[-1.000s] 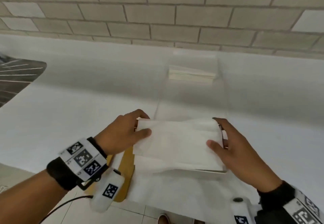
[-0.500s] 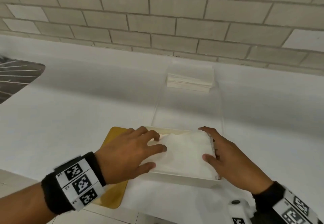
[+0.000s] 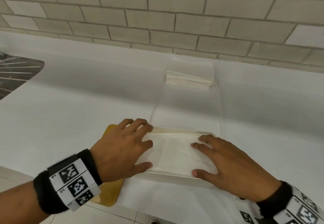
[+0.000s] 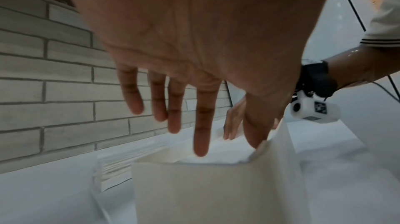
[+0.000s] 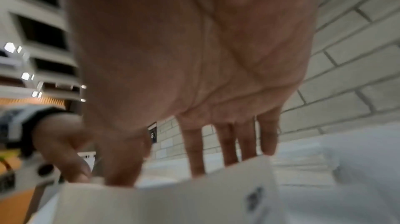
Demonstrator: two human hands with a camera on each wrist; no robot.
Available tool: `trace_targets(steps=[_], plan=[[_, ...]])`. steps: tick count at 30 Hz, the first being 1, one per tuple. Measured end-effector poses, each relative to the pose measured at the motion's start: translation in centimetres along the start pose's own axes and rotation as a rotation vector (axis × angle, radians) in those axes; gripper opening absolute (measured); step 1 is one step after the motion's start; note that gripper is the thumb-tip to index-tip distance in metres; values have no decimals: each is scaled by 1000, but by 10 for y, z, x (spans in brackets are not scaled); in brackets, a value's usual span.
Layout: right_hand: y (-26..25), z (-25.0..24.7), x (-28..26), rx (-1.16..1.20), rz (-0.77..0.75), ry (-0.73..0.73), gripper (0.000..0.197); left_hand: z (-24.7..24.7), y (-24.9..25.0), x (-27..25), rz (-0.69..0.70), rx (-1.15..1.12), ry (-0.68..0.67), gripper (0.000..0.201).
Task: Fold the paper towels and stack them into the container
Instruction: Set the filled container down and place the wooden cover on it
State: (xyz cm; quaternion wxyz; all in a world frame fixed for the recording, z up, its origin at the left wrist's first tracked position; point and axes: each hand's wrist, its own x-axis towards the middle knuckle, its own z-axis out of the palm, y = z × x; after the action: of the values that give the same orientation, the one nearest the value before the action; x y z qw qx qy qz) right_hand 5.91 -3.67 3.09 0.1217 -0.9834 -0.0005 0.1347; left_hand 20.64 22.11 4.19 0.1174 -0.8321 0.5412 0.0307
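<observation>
A folded white paper towel (image 3: 172,153) lies in the cream container (image 3: 177,178) near the counter's front edge. My left hand (image 3: 122,148) lies flat over the towel's left side, fingers spread and straight. My right hand (image 3: 219,158) lies flat on its right side, thumb at the container's front rim. In the left wrist view my left hand's fingers (image 4: 201,125) point down into the container (image 4: 216,191) at the towel (image 4: 218,157). The right wrist view is blurred, with straight fingers (image 5: 194,152) above the container wall (image 5: 168,198). A stack of paper towels (image 3: 190,79) sits at the back.
A clear plastic sheet or tray (image 3: 187,108) stretches from the container to the stack by the tiled wall (image 3: 157,13). A yellow board (image 3: 110,195) lies under my left wrist at the counter's edge. A dark ribbed sink area (image 3: 15,76) is at the far left.
The folded towel went from being held above the container by both hands down into it. Both hands have flattened onto it, fingers spreading.
</observation>
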Motion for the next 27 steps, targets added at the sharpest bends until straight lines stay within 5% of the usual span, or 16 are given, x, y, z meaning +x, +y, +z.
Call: trace_targets(steps=[3,8,12,17,23,27], plan=[[9,2,7,-12,-24,-29,71,4,2,2,142,-129,25,34],[15,7,16,0,-75,-44,67,6,-5,15,141,-194,-216,35],[20,2,13,41,-69,-15,61,-1,-7,9,219,-288,-65,43],[22,6,8,41,-71,2,51,13,11,3,210,-264,-128,74],[24,-6,14,55,-131,19,47,7,-2,12,139,-228,179,35],[34,-23,25,140,-116,82,43,23,-9,16,98,-49,57,41]])
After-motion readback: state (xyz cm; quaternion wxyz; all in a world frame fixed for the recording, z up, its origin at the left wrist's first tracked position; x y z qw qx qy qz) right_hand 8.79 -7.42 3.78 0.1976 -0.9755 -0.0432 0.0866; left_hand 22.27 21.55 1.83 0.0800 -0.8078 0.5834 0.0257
